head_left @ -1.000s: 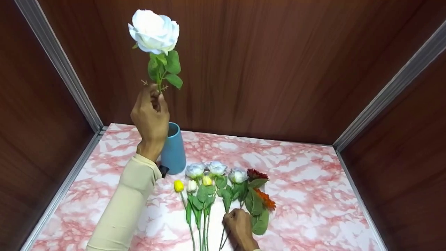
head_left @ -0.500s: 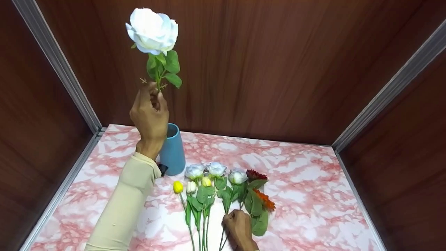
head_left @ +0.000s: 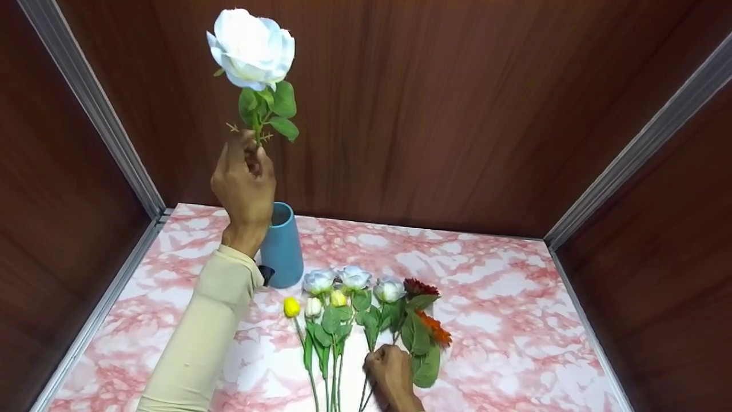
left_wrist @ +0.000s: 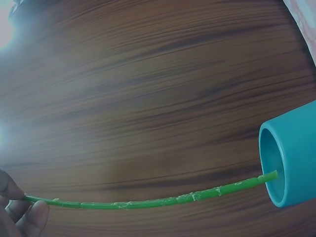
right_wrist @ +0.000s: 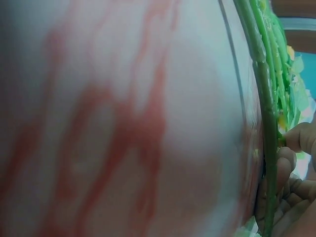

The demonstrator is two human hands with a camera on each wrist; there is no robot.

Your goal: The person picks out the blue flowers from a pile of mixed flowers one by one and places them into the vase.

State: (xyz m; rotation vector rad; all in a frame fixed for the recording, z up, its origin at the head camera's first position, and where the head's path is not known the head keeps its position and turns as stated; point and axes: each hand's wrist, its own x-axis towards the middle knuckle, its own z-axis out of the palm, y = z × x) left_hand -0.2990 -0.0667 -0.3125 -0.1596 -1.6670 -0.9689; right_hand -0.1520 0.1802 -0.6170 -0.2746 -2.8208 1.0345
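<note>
My left hand (head_left: 245, 183) pinches the stem of a large white rose (head_left: 251, 51), held upright high over the table. In the left wrist view, the bare lower end of its green stem (left_wrist: 148, 203) is at the mouth of a blue vase (left_wrist: 296, 153), seemingly just inside the rim. In the head view my forearm and hand partly cover that vase. My right hand (head_left: 393, 372) is low among the flowers on the table, thumb and finger pinching a green stem. Which bloom that stem belongs to is unclear. Another thick stem (right_wrist: 266, 98) crosses in front of those fingers.
Yellow tulip (head_left: 291, 307), white tulip (head_left: 313, 307), pale yellow tulip (head_left: 339, 297) and several smaller white roses (head_left: 355, 277) lie side by side. Dark red (head_left: 422, 287) and orange (head_left: 437, 329) flowers lie right. Brown panels (head_left: 429, 114) enclose the pink marbled table (head_left: 486, 309).
The left hand has risen slightly with the white rose. My right hand stays in nearly the same place.
</note>
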